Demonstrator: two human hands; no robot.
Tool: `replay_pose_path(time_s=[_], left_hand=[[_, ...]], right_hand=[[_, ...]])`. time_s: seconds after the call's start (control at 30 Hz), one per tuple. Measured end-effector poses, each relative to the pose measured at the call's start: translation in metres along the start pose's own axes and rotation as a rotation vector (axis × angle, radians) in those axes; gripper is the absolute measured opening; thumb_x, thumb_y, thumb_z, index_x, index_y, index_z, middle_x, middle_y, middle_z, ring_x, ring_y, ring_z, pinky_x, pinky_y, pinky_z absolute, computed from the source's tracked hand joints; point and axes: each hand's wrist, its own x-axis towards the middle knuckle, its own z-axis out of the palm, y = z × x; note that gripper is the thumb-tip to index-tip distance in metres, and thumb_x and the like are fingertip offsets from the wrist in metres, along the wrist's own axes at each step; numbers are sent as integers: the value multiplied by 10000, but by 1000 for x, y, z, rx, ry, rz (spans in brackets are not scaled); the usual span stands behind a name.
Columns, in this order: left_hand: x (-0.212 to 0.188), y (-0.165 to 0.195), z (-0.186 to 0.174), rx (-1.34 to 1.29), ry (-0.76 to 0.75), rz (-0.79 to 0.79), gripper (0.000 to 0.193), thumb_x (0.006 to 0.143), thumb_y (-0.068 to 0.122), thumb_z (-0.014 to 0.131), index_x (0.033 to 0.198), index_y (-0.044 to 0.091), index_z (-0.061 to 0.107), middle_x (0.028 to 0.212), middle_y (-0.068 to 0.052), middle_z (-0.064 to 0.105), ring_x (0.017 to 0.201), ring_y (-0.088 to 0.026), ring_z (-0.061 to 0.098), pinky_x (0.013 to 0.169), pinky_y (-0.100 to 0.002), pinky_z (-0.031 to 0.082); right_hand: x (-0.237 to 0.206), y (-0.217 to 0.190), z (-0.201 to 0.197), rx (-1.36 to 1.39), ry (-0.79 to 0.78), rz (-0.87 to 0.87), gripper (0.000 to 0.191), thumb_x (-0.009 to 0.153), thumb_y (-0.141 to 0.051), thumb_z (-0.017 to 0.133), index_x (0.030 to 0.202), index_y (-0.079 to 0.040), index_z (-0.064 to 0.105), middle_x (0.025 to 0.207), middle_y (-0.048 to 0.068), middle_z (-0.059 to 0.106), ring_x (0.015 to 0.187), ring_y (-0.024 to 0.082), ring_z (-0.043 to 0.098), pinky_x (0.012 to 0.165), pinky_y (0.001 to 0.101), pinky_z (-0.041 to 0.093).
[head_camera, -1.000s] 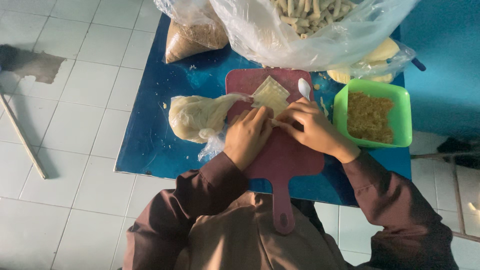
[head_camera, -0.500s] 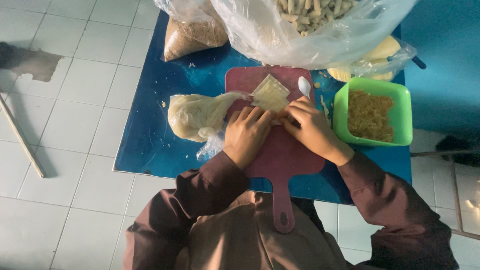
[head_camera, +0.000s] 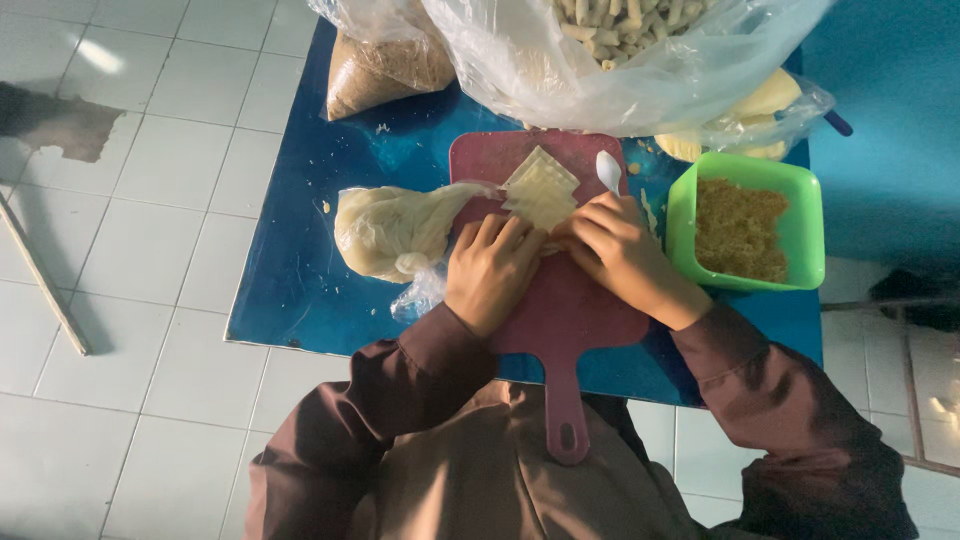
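Blue rectangular tabletop (head_camera: 300, 290), seen from above, bears all the work. At its far edge lies a large clear plastic bag of pale finger-shaped rolls (head_camera: 620, 50), with a smaller clear bag of brown crumbs (head_camera: 375, 70) to the left of it. The dark red plastic cutting board with a handle (head_camera: 570, 330) serves here as the landmark. Left of the board rests a clear bag of pale dough-like sheets (head_camera: 395, 230); right of it stands a green square plastic tub of brown crumbly filling (head_camera: 745, 225).

On the board's far half lies the pale square pastry wrapper (head_camera: 540, 190), thin, flat and turned corner-on like a diamond; a white plastic spoon (head_camera: 608, 170) lies just beside it. The left hand (head_camera: 495, 270) and right hand (head_camera: 625, 255) both press curled fingertips onto the wrapper's near edge, pinching it rather than lifting it.

Judged from this, rolling goes best with even pressure from both hands, keeping the fold tight and the thin sheet untorn.
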Motion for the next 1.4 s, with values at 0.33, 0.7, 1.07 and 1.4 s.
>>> replay_pose_path(time_s=[0.33,0.7,1.07,1.4], left_hand=[[-1,1,-2,-1,0,-9,243,850,165,755,1084,131,700,1029,2,630,967,-203,628,850,-367,518],[0,3,-2,14,-22,17,263,870,135,667,1130,104,683,1062,-20,642,990,-231,643,892,-383,511],[1,1,-2,-22,8,-14,278,845,157,729,1115,112,680,1103,-25,640,1017,-227,636,896,-388,507],[8,4,-1,-173,-34,-161,146,903,165,700,1026,97,659,1203,-65,585,1117,-295,578,939,-438,490]], right_hand=[[1,5,-4,21,-48,10,220,807,-58,790,1016,-76,725,1016,43,688,1022,252,640,905,416,459],[0,-6,-2,-123,14,-52,203,833,-35,797,1011,-40,701,997,57,668,994,254,624,892,424,441],[0,-4,-2,-103,-24,-31,277,790,-64,799,1037,-33,678,1046,74,658,1056,266,621,958,444,445],[0,0,-3,-69,-41,22,239,852,-69,801,1031,-63,643,1002,34,654,1044,229,620,967,438,434]])
